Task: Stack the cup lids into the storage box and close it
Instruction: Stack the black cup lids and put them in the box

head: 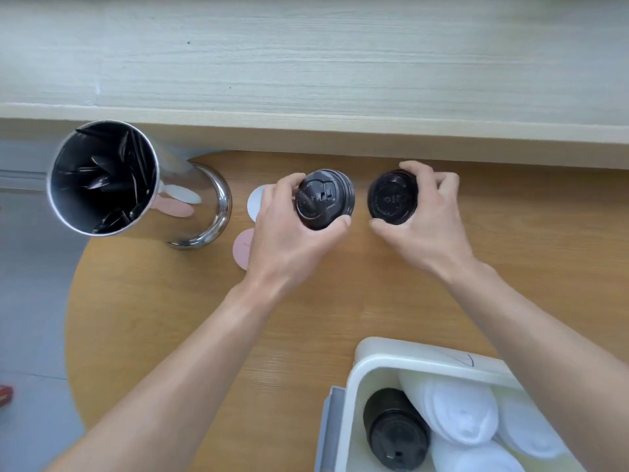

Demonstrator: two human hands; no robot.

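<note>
A round wooden table carries a steel canister, paper discs and a white storage box.

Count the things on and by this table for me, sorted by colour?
Black: 3, the lid stacks, one in the left hand, one in the right hand, one in the box.
White: 2, the box and one disc.
Pink: 1, a disc.
Silver: 1, the canister.
Total: 7.

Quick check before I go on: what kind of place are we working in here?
Likely a café or drinks counter: black cup lids held over a round wooden table, a steel canister of black plastic cutlery, and a storage box stocked with lid stacks.
</note>
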